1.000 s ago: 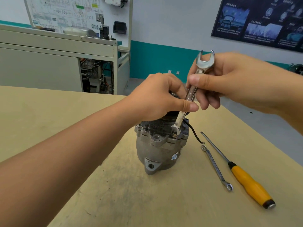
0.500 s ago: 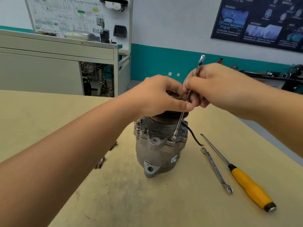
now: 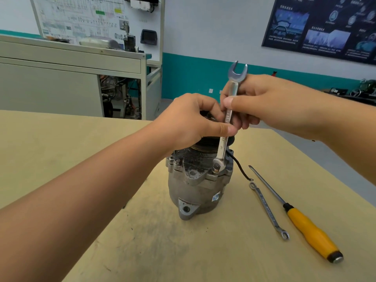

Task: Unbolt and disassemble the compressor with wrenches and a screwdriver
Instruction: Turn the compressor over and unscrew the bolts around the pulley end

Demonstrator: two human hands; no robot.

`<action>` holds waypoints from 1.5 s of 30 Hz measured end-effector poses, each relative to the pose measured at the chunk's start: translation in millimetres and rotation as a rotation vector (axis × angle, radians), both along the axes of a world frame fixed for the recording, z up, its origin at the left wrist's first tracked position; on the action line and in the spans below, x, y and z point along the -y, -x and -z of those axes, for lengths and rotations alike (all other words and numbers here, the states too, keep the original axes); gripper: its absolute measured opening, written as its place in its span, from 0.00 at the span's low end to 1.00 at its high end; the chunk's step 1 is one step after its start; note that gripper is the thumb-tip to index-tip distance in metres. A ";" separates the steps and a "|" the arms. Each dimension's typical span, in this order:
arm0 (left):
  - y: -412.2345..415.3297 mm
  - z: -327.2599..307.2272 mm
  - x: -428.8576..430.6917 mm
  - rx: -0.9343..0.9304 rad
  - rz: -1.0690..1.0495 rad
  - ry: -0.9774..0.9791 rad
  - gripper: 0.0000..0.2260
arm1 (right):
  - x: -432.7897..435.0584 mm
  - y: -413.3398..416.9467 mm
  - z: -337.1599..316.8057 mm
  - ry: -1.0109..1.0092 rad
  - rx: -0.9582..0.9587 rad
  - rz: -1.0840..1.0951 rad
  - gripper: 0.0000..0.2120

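**Steel wrench set upright on a compressor bolt**

Steel shows at both ends of the combination wrench point(image 3: 233, 88), which is held almost upright, leaning slightly. Its ring end is seated on a bolt point(image 3: 215, 170) at the flange of the compressor point(image 3: 195, 190), and its open end points up above the knuckles. The shaft is pinched high up by the right hand point(image 3: 264, 100), with the thumb pressed across the front and the fingers curled behind.

The compressor stands on end near the middle of the tan table point(image 3: 142, 251), with its black pulley end on top. That top is covered and gripped by the left hand point(image 3: 189, 123), whose fingers are curled over it and whose thumb reaches to the wrench shaft.

A black cable point(image 3: 240, 167) trails from the compressor down to the tabletop. Just right of it a smaller wrench point(image 3: 266, 208) lies flat, and beside that a screwdriver point(image 3: 309, 233) with a yellow handle is laid, roughly parallel.
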State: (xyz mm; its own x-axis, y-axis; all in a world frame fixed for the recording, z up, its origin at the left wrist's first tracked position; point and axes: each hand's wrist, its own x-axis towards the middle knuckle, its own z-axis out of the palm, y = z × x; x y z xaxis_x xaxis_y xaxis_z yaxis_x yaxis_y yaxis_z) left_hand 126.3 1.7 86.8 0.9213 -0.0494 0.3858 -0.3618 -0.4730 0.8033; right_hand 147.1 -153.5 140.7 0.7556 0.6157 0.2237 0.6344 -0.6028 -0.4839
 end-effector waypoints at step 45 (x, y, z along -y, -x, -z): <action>17.0 -15.4 9.8 0.070 0.036 -0.357 0.14 | 23.6 4.3 -0.5 -0.069 -0.080 -0.223 0.08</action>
